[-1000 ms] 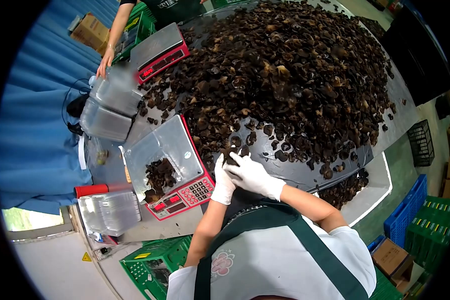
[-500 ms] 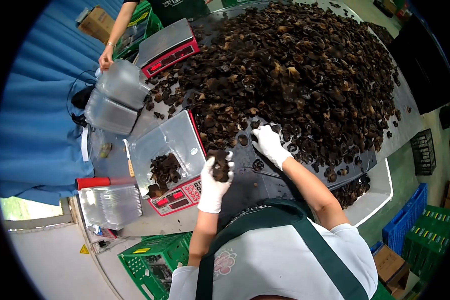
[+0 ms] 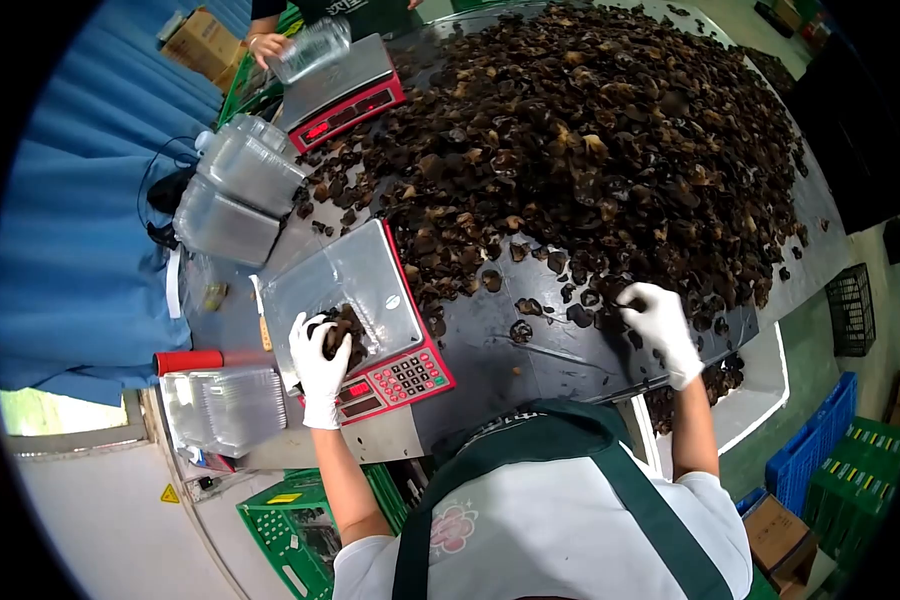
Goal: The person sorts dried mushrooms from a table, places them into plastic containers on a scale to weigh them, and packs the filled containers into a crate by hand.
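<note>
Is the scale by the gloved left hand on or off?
On: the scale has a display glowing red near the left hand. The number is too small to read.

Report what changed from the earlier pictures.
The left hand carried dark fungus leftward onto the near scale, release unclear; the right hand moved rightward along the pile. A co-worker's hand brought a clear tray over the far scale. Both scales and the pile stayed put.

The pile (image 3: 580,150) at one o'clock is mottled brown-black, and the scale (image 3: 375,298) at nine is edged red.
</note>
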`<state>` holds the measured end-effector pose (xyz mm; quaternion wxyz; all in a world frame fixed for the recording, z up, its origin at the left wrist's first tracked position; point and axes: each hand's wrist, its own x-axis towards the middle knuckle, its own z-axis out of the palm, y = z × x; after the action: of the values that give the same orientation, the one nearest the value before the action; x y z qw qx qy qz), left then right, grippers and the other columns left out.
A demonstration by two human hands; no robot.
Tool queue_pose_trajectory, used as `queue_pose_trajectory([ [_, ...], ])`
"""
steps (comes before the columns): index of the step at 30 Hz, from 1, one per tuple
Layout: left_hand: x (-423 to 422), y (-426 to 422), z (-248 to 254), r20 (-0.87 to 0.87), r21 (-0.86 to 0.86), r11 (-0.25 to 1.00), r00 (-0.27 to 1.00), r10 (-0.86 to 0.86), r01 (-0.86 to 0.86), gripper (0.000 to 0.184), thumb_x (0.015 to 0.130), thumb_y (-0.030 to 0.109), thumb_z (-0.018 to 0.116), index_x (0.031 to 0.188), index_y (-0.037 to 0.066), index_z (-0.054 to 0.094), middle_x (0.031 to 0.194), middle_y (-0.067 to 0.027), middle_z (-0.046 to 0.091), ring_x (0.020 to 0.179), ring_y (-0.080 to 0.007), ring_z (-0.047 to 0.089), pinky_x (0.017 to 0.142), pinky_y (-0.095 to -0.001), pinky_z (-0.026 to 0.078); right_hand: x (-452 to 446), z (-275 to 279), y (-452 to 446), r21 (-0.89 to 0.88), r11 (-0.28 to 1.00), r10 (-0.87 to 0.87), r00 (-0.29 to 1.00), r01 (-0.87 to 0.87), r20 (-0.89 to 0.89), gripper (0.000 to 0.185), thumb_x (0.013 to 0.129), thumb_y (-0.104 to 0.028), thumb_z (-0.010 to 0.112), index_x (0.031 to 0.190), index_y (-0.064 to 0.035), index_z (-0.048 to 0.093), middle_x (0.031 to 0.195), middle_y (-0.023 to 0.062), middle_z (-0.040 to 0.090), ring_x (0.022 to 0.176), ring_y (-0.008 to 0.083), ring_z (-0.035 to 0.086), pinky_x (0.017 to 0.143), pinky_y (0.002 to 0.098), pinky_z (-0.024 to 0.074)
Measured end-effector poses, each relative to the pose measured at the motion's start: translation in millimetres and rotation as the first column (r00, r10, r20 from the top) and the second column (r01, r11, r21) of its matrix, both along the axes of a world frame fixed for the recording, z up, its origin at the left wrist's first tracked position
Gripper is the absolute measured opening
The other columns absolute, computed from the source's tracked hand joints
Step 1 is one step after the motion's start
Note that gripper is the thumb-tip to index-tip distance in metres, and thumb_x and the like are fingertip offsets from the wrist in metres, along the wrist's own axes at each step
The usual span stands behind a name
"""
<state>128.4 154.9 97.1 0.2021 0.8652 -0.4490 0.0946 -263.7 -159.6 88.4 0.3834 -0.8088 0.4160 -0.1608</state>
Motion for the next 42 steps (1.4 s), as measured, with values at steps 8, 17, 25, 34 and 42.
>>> queue_pose_trajectory([
  [8,-12.3,-14.1,52.2,-0.237,0.087,0.996,0.971,0.025,-0.004,0.071,0.067,0.023,0.08,0.132,0.012,0.052,0.145,-0.0171,0.037,0.129,-0.0353,0.041,0.106,-0.0437,0.035,-148.5,9.4,-13.6,-0.049,0.999,-0.04,0.741,0.009,-0.671,0.015,0.069,-0.013,0.066,0.084,-0.0111,0.068,0.083,0.0129,0.068,0.083,0.0312,0.065,0.072,0.0385,0.052],
  [17,-126.3,-120.1,21.2,-0.449,-0.143,0.948,0.835,-0.318,0.284,0.051,0.08,0.029,0.071,0.124,0.007,0.057,0.128,-0.0179,0.054,0.123,-0.0321,0.049,0.103,-0.0392,0.041,-19.6,-13.9,17.9,-0.258,0.964,-0.025,0.94,-0.068,-0.341,0.022,0.077,-0.021,0.066,0.098,-0.0139,0.069,0.09,0.0106,0.069,0.086,0.029,0.066,0.075,0.0394,0.0527],
  [25,-175.3,-157.2,-88.9,-0.389,0.279,0.847,0.859,-0.332,0.453,0.069,0.079,0.031,0.068,0.139,0.013,0.04,0.141,-0.0156,0.039,0.11,-0.0343,0.053,0.088,-0.0403,0.051,143.4,-79.7,12.5,-0.44,0.877,0.156,0.98,-0.194,-0.12,0.04,0.077,-0.013,0.063,0.117,-0.0102,0.06,0.12,0.0112,0.059,0.101,0.0283,0.059,0.08,0.0375,0.0521],
  [34,-156.9,-145.2,-113.6,-0.655,-0.38,0.918,0.667,-0.355,0.116,0.018,0.077,-0.004,0.065,0.094,0.004,0.064,0.089,-0.0023,0.06,0.065,-0.0065,0.052,0.06,-0.0208,0.046,110.4,-55.6,2.9,-0.049,0.969,0.243,0.97,-0.243,-0.009,0.018,0.079,-0.023,0.064,0.09,-0.0097,0.069,0.087,0.0107,0.069,0.08,0.0303,0.067,0.072,0.0382,0.0535],
  [42,-114.6,-169.1,-98.0,-0.46,-0.21,0.966,0.857,-0.233,0.15,0.036,0.078,0.002,0.066,0.113,0.009,0.06,0.107,-0.0061,0.058,0.069,-0.0138,0.056,0.069,-0.0274,0.05,-111.0,43.2,-19.7,0.206,0.933,0.357,0.695,-0.294,-0.625,0.027,0.061,-0.015,0.075,0.088,-0.0131,0.074,0.08,0.009,0.07,0.075,0.0257,0.068,0.07,0.0336,0.0545],
])
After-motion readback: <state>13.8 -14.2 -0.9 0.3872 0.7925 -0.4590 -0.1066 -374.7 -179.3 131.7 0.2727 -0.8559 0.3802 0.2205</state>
